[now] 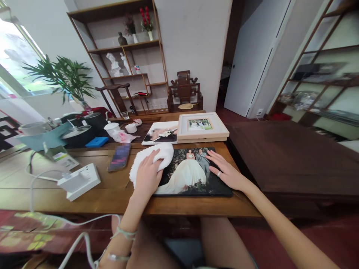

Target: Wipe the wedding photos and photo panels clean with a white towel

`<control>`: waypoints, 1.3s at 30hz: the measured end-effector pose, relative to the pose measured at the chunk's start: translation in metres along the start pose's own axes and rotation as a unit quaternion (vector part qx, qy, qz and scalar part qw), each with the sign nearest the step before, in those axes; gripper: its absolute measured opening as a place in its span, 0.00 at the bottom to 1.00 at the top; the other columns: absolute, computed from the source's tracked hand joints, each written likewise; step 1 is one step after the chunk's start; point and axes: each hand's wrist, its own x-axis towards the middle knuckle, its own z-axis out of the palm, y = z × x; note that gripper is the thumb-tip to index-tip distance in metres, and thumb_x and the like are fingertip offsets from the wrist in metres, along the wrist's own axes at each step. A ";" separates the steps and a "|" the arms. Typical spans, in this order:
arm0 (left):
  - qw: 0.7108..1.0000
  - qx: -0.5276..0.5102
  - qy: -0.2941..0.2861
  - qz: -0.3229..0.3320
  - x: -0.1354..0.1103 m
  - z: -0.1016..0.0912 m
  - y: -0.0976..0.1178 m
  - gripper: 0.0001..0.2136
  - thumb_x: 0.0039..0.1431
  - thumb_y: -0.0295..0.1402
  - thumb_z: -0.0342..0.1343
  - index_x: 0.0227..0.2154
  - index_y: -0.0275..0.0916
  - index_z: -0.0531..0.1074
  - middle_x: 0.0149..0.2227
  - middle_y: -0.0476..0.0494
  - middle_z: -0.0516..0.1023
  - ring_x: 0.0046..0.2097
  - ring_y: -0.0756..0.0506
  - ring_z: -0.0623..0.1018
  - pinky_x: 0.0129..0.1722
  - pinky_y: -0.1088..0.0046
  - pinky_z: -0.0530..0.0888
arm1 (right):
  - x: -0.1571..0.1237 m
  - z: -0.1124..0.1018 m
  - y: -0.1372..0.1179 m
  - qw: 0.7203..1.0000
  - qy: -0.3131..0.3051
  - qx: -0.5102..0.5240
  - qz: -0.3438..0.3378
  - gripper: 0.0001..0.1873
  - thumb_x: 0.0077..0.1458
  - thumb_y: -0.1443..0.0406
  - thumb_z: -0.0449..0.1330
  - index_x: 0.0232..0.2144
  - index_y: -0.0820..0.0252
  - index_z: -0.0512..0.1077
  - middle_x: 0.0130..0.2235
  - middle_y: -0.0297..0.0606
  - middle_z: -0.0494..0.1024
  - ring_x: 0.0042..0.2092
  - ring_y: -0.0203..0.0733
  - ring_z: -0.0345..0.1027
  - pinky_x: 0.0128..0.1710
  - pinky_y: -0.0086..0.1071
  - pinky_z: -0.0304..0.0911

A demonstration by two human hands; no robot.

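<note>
Left hand (150,168), loosely curved over a white cloth (166,151), its grip underneath unclear; right hand (226,173), open, fingers spread, holding nothing, resting on the right end of the photo panel (182,175) that lies between both. Work apparently under way, cloth at the panel's left end, surface already covered indeterminable. Beyond the hands, a framed picture (183,132) and second photo panel (164,134), both untouched, possibly remaining.
</note>
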 end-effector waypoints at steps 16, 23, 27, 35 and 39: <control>1.000 -0.003 0.030 -0.003 -0.010 0.017 0.004 0.17 0.51 0.23 0.49 0.43 0.35 0.74 0.54 0.34 0.69 0.55 0.34 0.69 0.50 0.56 0.67 | 0.003 -0.001 0.003 0.999 0.010 0.050 0.001 0.23 0.59 0.55 0.52 0.56 0.48 0.64 0.64 0.36 0.58 0.66 0.47 0.42 0.63 0.51 0.42; 0.999 -0.016 0.045 -0.013 -0.011 0.019 0.004 0.15 0.51 0.24 0.48 0.41 0.36 0.75 0.54 0.35 0.70 0.54 0.35 0.70 0.50 0.56 0.67 | -0.003 -0.010 0.000 0.998 -0.033 0.049 -0.004 0.25 0.60 0.53 0.50 0.58 0.47 0.61 0.65 0.34 0.53 0.67 0.45 0.38 0.64 0.49 0.40; 0.999 -0.021 0.043 -0.017 -0.012 0.020 0.003 0.16 0.50 0.23 0.48 0.40 0.37 0.75 0.54 0.36 0.70 0.54 0.34 0.70 0.50 0.56 0.68 | -0.003 -0.010 -0.001 0.998 -0.035 0.048 -0.001 0.26 0.60 0.53 0.50 0.59 0.47 0.60 0.65 0.34 0.53 0.67 0.46 0.38 0.64 0.49 0.39; 0.974 -0.121 0.185 -0.041 0.008 0.007 -0.017 0.14 0.57 0.25 0.44 0.41 0.36 0.73 0.59 0.38 0.64 0.59 0.40 0.65 0.56 0.62 0.65 | -0.003 -0.010 0.002 0.998 -0.034 0.059 -0.011 0.26 0.59 0.52 0.52 0.58 0.47 0.61 0.65 0.35 0.54 0.67 0.48 0.40 0.64 0.50 0.40; 0.986 -0.116 0.114 0.031 0.025 0.003 -0.022 0.13 0.58 0.25 0.45 0.41 0.36 0.73 0.61 0.38 0.61 0.62 0.40 0.61 0.59 0.60 0.62 | -0.003 -0.011 0.002 0.998 -0.031 0.057 -0.013 0.25 0.59 0.53 0.51 0.58 0.46 0.61 0.65 0.34 0.54 0.66 0.48 0.40 0.64 0.51 0.41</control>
